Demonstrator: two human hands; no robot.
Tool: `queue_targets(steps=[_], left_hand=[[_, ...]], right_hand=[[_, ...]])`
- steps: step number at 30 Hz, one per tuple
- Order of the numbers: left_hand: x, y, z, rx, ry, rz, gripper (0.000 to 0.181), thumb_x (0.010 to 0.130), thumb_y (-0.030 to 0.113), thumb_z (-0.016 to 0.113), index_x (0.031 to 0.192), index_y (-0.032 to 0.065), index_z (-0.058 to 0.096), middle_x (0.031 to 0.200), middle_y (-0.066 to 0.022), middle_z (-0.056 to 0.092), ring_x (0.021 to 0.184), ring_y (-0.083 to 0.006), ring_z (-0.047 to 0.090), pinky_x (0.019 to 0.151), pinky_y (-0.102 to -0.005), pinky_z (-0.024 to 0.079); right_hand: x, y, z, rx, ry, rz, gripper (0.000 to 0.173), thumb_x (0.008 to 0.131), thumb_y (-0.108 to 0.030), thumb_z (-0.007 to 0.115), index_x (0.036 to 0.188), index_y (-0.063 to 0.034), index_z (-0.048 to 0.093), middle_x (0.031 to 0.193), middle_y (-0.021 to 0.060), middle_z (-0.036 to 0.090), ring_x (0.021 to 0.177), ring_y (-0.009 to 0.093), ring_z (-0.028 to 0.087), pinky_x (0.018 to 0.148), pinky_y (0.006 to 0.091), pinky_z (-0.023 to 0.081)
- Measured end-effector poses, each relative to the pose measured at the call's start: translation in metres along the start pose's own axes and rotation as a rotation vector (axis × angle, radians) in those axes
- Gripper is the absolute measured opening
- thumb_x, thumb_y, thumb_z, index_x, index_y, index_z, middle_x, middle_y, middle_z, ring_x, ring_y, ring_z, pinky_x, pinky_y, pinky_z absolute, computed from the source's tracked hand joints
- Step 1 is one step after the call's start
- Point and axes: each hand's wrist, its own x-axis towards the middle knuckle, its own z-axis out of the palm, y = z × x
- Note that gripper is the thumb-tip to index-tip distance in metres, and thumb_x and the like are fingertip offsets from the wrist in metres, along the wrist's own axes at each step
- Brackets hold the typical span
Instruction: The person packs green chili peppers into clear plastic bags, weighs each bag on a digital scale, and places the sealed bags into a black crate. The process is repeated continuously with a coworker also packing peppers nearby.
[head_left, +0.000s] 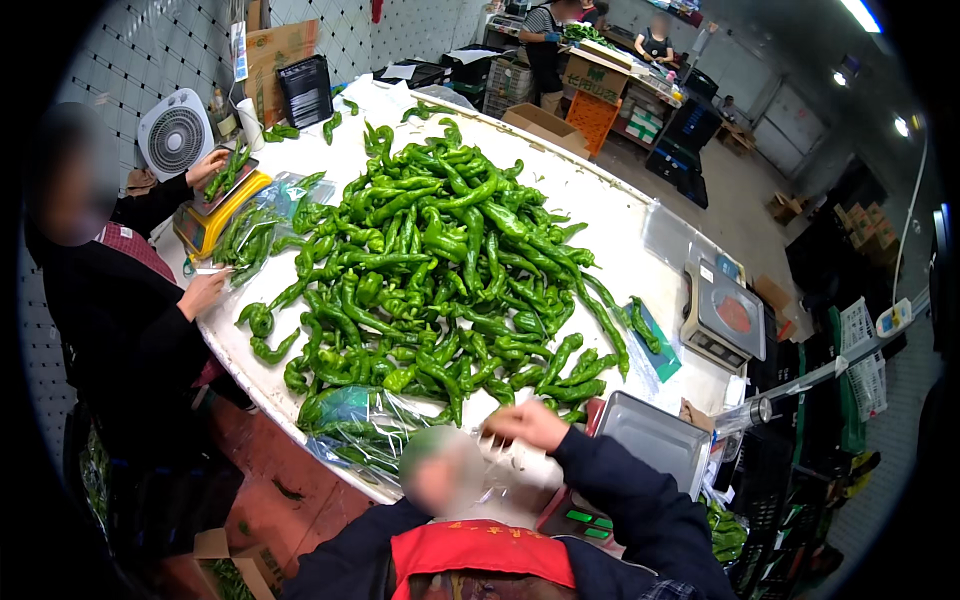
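A large heap of long green peppers (450, 255) covers the middle of the white table (600, 210). My right hand (531, 425) is over the near edge of the heap, fingers bent down and motion-blurred; whether anything is between them is unclear. At the end of my left sleeve, a blurred patch hides most of my left hand (441, 480), with some green showing at its top. Beside it, a clear plastic bag of peppers (367, 427) lies at the table's near edge. Right of my right hand stands a red scale (559, 510) with a grey metal tray (652, 435).
On the left, a co-worker (112, 300) handles peppers at a yellow scale (217, 214), near a fan (176, 135). Another scale (724, 311) sits on the right, near a bag with one pepper (645, 326). A cardboard box (240, 562) stands on the floor.
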Motion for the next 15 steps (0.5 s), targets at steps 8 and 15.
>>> queue_targets(steps=[8, 15], left_hand=[[0.001, -0.026, -0.001, 0.005, -0.001, -0.004, 0.029, 0.101, 0.024, 0.052, 0.118, 0.0067, 0.068, 0.051, 0.0026, 0.029, 0.050, -0.0042, 0.029, 0.045, -0.0262, 0.027], [0.002, -0.022, -0.002, 0.025, 0.008, 0.063, 0.026, 0.099, 0.019, 0.054, 0.116, 0.0068, 0.069, 0.052, 0.0010, 0.035, 0.048, -0.0055, 0.033, 0.045, -0.0258, 0.031]], right_hand=[[0.148, 0.018, -0.179, -0.934, 1.016, -0.137, 0.056, 0.078, -0.014, 0.073, 0.128, -0.0042, 0.052, 0.128, 0.0198, 0.054, 0.119, 0.036, 0.051, 0.099, 0.0444, 0.044], [0.194, 0.021, -0.209, -1.205, 1.050, 0.252, 0.054, 0.074, -0.015, 0.075, 0.120, -0.0056, 0.049, 0.121, 0.0182, 0.055, 0.116, 0.036, 0.052, 0.097, 0.0461, 0.044]])
